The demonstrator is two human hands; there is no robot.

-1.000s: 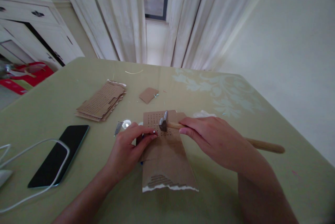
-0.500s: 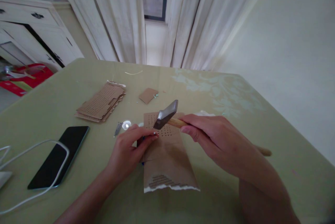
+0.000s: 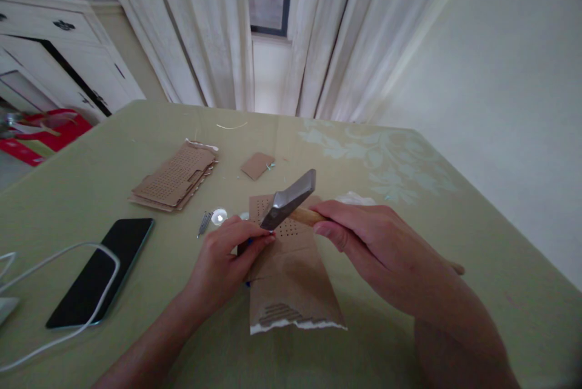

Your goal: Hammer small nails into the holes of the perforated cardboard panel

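Observation:
A torn-edged piece of brown cardboard (image 3: 293,277) with rows of small punched holes lies in front of me. My left hand (image 3: 222,256) rests at its left side, thumb and forefinger pinched around a nail, of which only a small bright bit shows. The wooden handle of a hammer (image 3: 291,198) is wrapped in my right hand (image 3: 375,240). Its metal head is right at the pinched fingertips and hides most of the nail. Something dark and blue shows partly beneath the cardboard by my left hand.
Several loose nails (image 3: 205,223) lie beside a small shiny round disc (image 3: 219,216). Behind them is a stack of perforated cardboard (image 3: 175,176). A small cardboard square (image 3: 257,165) sits further back. At left, a white cable (image 3: 113,256) crosses a black phone (image 3: 102,274).
The hammer head has moved down and left onto the spot at my left fingertips, covering the nail head that showed before. My left hand and the cardboard have stayed nearly still.

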